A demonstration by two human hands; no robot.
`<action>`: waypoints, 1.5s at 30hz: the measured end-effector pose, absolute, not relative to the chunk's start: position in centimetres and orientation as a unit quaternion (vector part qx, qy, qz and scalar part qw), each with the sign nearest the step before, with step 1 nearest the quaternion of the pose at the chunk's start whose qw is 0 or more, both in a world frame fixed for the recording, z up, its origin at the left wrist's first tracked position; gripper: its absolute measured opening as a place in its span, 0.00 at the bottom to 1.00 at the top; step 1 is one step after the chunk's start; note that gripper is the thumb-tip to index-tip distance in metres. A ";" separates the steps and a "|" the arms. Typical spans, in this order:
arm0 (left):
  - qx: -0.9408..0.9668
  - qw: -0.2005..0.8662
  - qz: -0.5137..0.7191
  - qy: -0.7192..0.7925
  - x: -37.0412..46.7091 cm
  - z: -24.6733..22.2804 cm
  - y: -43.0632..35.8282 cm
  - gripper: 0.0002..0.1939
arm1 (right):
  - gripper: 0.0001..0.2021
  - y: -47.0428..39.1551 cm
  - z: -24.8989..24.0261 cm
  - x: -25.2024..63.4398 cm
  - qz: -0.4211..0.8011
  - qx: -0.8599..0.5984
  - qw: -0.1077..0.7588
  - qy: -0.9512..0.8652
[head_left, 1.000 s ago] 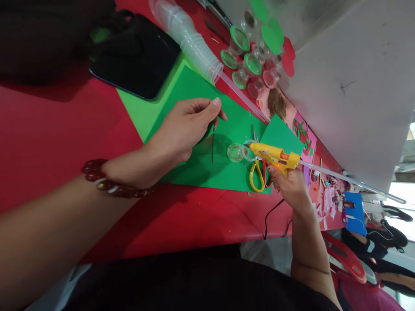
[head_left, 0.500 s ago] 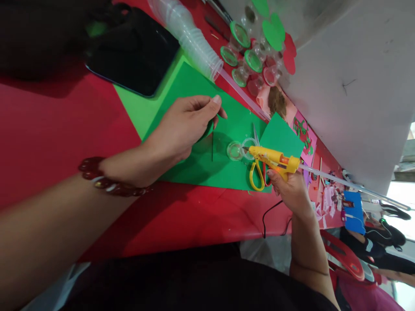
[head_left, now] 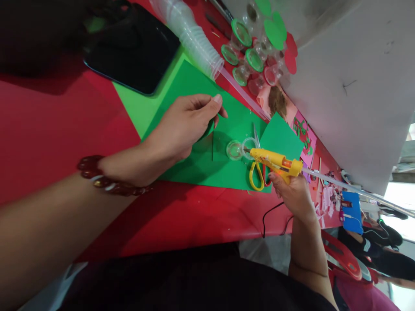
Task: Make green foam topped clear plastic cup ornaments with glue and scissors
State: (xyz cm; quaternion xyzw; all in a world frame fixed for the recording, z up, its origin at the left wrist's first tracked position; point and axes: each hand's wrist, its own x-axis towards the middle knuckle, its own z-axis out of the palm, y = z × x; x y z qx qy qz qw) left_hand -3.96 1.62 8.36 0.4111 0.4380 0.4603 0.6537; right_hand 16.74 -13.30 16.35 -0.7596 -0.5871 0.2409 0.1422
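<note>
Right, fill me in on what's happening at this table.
The person's right hand holds a yellow glue gun, its nozzle at the clear plastic cups; contact is unclear. The left hand holds a green piece, mostly hidden. Scissors lie on the large green sheet beside the cups.

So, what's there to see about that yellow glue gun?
The glue gun has a yellow, plastic-looking body with pale smears, an orange part near the back and a small orange glow by the grip. The right hand holds it by the handle. Its dark nozzle points toward the picture's left, overlapping a clear plastic rim; whether they touch is unclear. A long, translucent glue stick juts from its rear. The scissors lie partly hidden behind it.
</note>
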 end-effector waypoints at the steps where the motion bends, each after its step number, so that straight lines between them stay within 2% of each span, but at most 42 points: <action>1: 0.407 0.654 0.458 0.443 -3.9 8.4 1.6 0.22 | 0.21 -13.1 16.3 16.7 0.237 -0.761 0.152 -0.585; 10: 0.409 0.653 0.489 0.408 -3.7 7.1 1.9 0.20 | 0.21 -11.8 16.0 16.7 0.240 -0.767 0.180 -0.568; 17: 0.401 0.656 0.475 0.429 -3.6 7.7 1.9 0.21 | 0.26 -11.8 15.7 17.2 0.230 -0.782 0.179 -0.551; 37: 0.418 0.656 0.478 0.407 -3.7 7.2 1.9 0.20 | 0.24 -11.7 15.6 17.7 0.205 -0.785 0.195 -0.550; 42: 0.421 0.652 0.450 0.441 -3.9 8.1 1.6 0.20 | 0.29 -12.5 15.9 18.0 0.223 -0.777 0.239 -0.538; 45: 0.421 0.649 0.434 0.461 -4.0 8.7 1.4 0.21 | 0.30 -13.5 16.3 18.0 0.237 -0.775 0.229 -0.540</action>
